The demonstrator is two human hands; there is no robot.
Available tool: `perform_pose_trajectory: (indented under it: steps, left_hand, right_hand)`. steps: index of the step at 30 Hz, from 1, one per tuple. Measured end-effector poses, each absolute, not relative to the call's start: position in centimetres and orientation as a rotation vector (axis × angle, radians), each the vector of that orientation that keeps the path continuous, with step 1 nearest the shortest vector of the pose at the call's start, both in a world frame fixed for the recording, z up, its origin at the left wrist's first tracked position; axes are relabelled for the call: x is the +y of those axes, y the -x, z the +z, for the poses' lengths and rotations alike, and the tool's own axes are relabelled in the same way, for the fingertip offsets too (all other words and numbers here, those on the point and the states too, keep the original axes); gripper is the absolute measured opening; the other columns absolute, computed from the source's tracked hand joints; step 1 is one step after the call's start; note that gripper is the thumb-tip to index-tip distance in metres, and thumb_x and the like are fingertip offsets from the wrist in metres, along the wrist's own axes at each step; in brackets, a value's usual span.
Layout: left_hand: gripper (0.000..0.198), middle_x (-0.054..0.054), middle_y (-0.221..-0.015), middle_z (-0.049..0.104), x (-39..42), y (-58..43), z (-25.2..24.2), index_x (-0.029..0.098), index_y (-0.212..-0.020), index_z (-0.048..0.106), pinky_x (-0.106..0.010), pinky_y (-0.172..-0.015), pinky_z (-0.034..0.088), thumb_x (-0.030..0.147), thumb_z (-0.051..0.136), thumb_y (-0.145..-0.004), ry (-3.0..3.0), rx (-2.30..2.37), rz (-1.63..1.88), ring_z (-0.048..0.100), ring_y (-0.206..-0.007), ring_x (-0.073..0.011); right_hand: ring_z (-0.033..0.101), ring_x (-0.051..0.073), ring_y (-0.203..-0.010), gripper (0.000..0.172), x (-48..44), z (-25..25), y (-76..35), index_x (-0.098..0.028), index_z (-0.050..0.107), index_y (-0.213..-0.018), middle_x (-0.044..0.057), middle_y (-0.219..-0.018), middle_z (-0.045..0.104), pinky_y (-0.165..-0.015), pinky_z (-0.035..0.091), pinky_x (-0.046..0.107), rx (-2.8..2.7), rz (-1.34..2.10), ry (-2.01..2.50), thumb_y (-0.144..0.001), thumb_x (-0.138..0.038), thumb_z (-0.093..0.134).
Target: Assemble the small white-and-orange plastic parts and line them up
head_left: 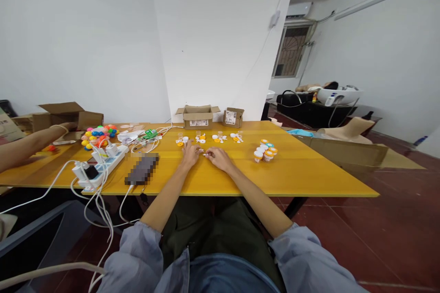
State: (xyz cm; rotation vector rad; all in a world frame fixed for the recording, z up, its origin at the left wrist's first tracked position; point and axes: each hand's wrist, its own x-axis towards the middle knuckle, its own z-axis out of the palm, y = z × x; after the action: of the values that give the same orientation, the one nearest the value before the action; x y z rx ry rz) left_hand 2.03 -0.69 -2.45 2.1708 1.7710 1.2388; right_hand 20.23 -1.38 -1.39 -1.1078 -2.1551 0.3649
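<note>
My left hand (190, 154) is closed above the table, its fingertips pinching a small white piece (201, 150) too small to name. Close beside it, my right hand (218, 158) is closed too, with another small white piece (206, 154) at its thumb and fingertips. Behind my hands, several little groups of parts lie in a row: clear cups (220, 134), orange rings (180, 143), white discs (185, 139) and small white bits (224, 137). Right of my right hand stands a cluster of small jars (268, 155) with orange, white and teal lids.
Two cardboard boxes (198, 116) stand at the wall. To the left are a power strip (106, 167) with trailing cables, a pixelated dark device (142, 169) and a pile of colourful balls (99, 135). Another person's arm (34, 144) reaches in from the far left.
</note>
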Motion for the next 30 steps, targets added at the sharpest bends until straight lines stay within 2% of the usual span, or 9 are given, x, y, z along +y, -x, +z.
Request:
perform_pose_trajectory:
  steps: [6,12,18,22,25,30]
  left_hand:
    - [0.013,-0.012,-0.126,0.062,-0.2,-1.9,-2.5,0.022,-0.092,0.077,-0.047,-0.106,0.045,0.020,0.071,-0.080,-2.146,1.677,1.255,0.056,-0.123,-0.0291]
    - [0.028,-0.013,-0.133,0.058,-0.3,-2.0,-2.4,0.019,-0.101,0.077,-0.044,-0.099,0.054,0.009,0.063,-0.079,-2.074,1.600,1.233,0.066,-0.107,-0.0242]
    - [0.039,-0.011,-0.128,0.062,-0.3,-1.8,-2.4,0.021,-0.103,0.076,-0.043,-0.101,0.054,0.002,0.058,-0.074,-2.136,1.523,1.228,0.058,-0.124,-0.0276]
    - [0.042,-0.009,-0.120,0.065,-0.2,-1.8,-2.3,0.023,-0.103,0.076,-0.047,-0.107,0.050,0.000,0.058,-0.073,-2.166,1.493,1.266,0.057,-0.126,-0.0279]
    - [0.038,-0.008,-0.122,0.064,-0.5,-2.1,-2.2,0.025,-0.103,0.076,-0.049,-0.109,0.047,0.003,0.061,-0.076,-2.167,1.498,1.297,0.058,-0.125,-0.0284]
    - [0.023,-0.009,-0.129,0.061,-1.1,-2.6,-1.9,0.028,-0.104,0.076,-0.052,-0.110,0.044,0.026,0.070,-0.082,-2.208,1.575,1.253,0.053,-0.129,-0.0318]
  right_hand:
    - [0.066,0.023,-0.094,0.015,-1.7,-1.5,-19.9,-0.028,0.076,-0.097,0.005,-0.101,0.072,-0.076,0.046,0.029,-2.190,0.247,1.210,-0.089,-0.025,0.064]
    - [0.067,0.024,-0.096,0.016,-1.7,-1.6,-19.8,-0.029,0.076,-0.100,0.006,-0.103,0.072,-0.077,0.047,0.029,-2.227,0.205,1.231,-0.091,-0.030,0.063]
    - [0.067,0.024,-0.096,0.015,-1.7,-1.7,-19.7,-0.030,0.075,-0.100,0.004,-0.103,0.072,-0.078,0.049,0.030,-2.222,0.243,1.173,-0.090,-0.029,0.065]
    - [0.067,0.022,-0.100,0.022,-1.7,-1.6,-19.6,-0.029,0.074,-0.105,0.004,-0.104,0.072,-0.082,0.050,0.030,-2.206,0.271,1.114,-0.092,-0.023,0.058]
    - [0.066,0.022,-0.101,0.027,-1.3,-1.6,-19.8,-0.028,0.073,-0.105,0.005,-0.108,0.072,-0.087,0.050,0.032,-2.094,0.250,1.122,-0.094,-0.018,0.051]
    - [0.062,0.023,-0.107,0.032,-0.5,-1.9,-20.5,-0.024,0.071,-0.109,0.008,-0.111,0.071,-0.095,0.049,0.035,-1.901,0.154,1.217,-0.093,-0.016,0.045]
